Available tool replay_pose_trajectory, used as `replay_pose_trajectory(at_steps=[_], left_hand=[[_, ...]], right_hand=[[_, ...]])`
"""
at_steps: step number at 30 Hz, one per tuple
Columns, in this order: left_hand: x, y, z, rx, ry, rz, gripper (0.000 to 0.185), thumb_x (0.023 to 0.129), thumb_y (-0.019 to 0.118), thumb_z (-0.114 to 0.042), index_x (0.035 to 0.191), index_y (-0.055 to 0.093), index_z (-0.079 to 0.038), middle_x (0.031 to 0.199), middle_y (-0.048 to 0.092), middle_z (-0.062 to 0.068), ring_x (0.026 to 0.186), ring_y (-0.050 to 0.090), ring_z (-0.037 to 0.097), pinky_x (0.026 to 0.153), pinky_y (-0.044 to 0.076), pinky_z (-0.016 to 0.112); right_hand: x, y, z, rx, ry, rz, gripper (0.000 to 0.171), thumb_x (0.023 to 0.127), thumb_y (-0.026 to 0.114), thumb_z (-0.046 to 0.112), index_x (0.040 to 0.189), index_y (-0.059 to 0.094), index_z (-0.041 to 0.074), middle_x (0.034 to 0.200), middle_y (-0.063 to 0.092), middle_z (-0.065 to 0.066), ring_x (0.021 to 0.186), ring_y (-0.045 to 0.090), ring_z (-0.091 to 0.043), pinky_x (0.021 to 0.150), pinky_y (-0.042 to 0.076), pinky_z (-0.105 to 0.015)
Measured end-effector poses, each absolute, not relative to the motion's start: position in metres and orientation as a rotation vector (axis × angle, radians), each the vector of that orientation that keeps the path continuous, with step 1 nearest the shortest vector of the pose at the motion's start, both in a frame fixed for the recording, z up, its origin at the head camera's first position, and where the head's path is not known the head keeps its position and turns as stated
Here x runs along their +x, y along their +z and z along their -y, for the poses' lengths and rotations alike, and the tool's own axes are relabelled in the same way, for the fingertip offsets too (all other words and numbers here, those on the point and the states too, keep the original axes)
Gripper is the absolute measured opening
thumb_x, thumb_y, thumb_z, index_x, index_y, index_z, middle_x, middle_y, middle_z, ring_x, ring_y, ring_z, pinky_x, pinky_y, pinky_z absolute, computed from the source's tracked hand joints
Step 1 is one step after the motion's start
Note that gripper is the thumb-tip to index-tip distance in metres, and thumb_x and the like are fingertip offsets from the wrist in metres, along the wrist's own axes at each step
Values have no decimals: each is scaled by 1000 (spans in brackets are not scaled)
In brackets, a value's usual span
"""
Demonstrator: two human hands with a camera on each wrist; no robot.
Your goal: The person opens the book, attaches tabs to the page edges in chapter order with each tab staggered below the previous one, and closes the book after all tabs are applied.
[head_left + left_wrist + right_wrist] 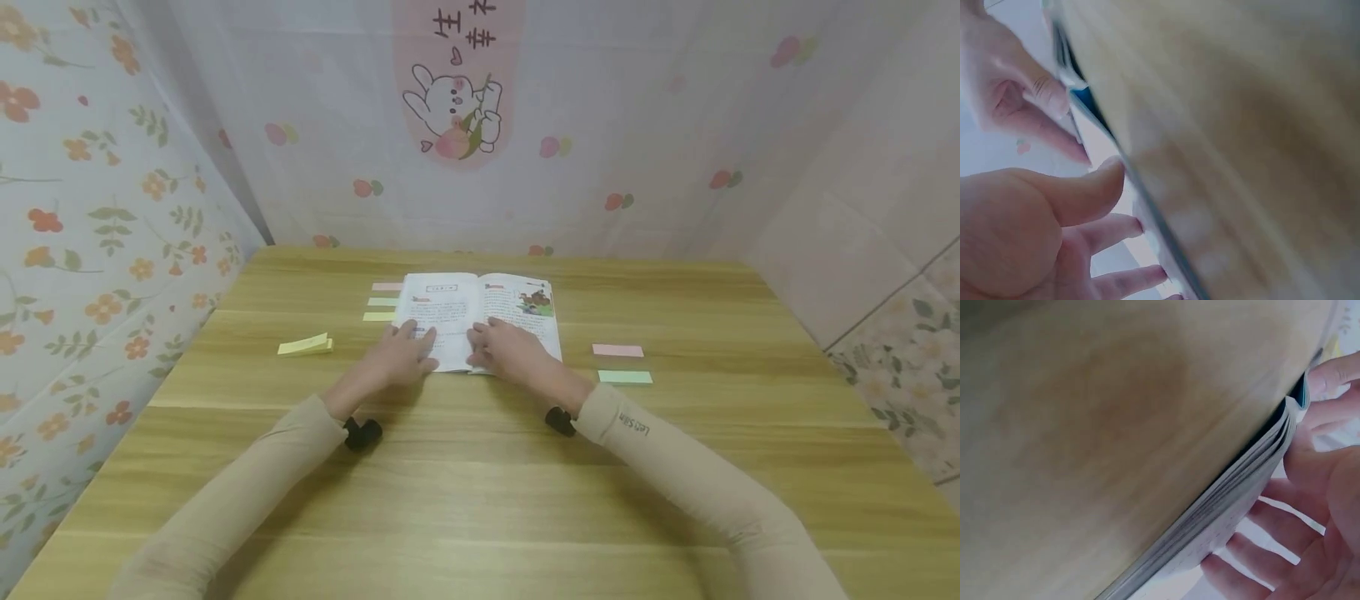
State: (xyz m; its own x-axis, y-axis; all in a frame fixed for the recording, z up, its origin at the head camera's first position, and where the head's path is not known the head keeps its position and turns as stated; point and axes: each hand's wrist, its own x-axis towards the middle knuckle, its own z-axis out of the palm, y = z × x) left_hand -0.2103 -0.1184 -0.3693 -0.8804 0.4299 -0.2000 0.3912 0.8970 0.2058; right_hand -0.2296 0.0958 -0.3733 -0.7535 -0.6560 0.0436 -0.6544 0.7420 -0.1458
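An open book (442,296) lies flat on the table, with printed text on both pages and a colour picture at the top of the right page. My left hand (401,354) rests on the lower left page, fingers spread. On the right page, close to the spine, my right hand (513,350) presses with extended fingers. The right wrist view shows the fanned page edges (1235,481) of the thicker right half under that hand. In the left wrist view, my left thumb (1100,187) lies along the book's bottom edge.
Pink (386,287), green (384,302) and yellow (378,317) paper strips stick out from the book's left side. Further left sits a small yellow notepad (303,345), its top sheet lifted. A pink strip (618,351) and a green strip (626,377) lie to the right.
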Motion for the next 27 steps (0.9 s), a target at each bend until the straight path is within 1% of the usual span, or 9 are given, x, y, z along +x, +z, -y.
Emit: replay_pose_trajectory(at_steps=[3,6,9,11,14,16,19,23,27], left_hand=[[-212,-370,121,574,308,-2824,63,105,53,-33,154,35,2,152,34,34,142,31,47,116,24,59],[-213,-369,124,537,394,-2837,63,103,55,-33,152,38,3,148,38,36,136,37,50,111,33,60],[-216,-368,126,544,428,-2866,61,103,55,-32,149,41,4,142,45,36,130,43,48,108,37,59],[-217,-366,127,547,454,-2888,59,102,55,-31,147,44,4,137,49,35,124,47,47,103,40,57],[-217,-362,130,530,547,-2906,57,101,56,-28,145,46,6,135,50,36,119,49,46,99,43,56],[-217,-362,133,534,613,-2920,57,100,57,-27,145,46,6,136,49,36,120,49,47,99,44,57],[-220,-363,141,613,689,-2937,55,99,59,-23,144,47,8,139,47,37,127,46,50,105,40,60],[-223,-361,151,746,731,-2944,53,99,62,-18,142,48,8,140,47,36,130,46,48,108,38,59],[-221,-355,160,773,764,-2938,51,100,61,-16,142,47,9,144,44,35,134,43,48,109,37,59]], right_hand=[[-233,-376,-98,-1110,-286,-2900,23,95,71,29,90,59,10,107,68,-7,91,58,-23,72,51,-34],[-234,-378,-101,-1099,-350,-2887,22,94,73,29,98,63,9,111,67,-7,96,60,-24,79,52,-36],[-234,-377,-104,-1064,-386,-2885,32,93,74,30,115,68,7,127,65,-13,114,61,-27,97,51,-40],[-234,-376,-106,-1041,-390,-2891,42,93,74,31,126,67,6,137,61,-16,127,57,-30,106,46,-43],[-233,-374,-109,-996,-382,-2885,50,94,73,34,134,64,5,145,54,-18,136,49,-33,112,39,-44],[-232,-373,-111,-989,-381,-2882,49,95,72,33,134,63,5,145,54,-19,136,49,-33,112,38,-45],[-231,-372,-114,-993,-405,-2876,45,96,71,28,133,64,3,144,55,-19,134,51,-34,112,39,-45],[-230,-371,-119,-1020,-452,-2886,37,97,69,20,128,66,1,135,62,-18,126,58,-32,108,44,-44],[-229,-370,-122,-1026,-484,-2890,32,96,70,17,123,69,0,127,65,-17,118,61,-31,104,47,-43]])
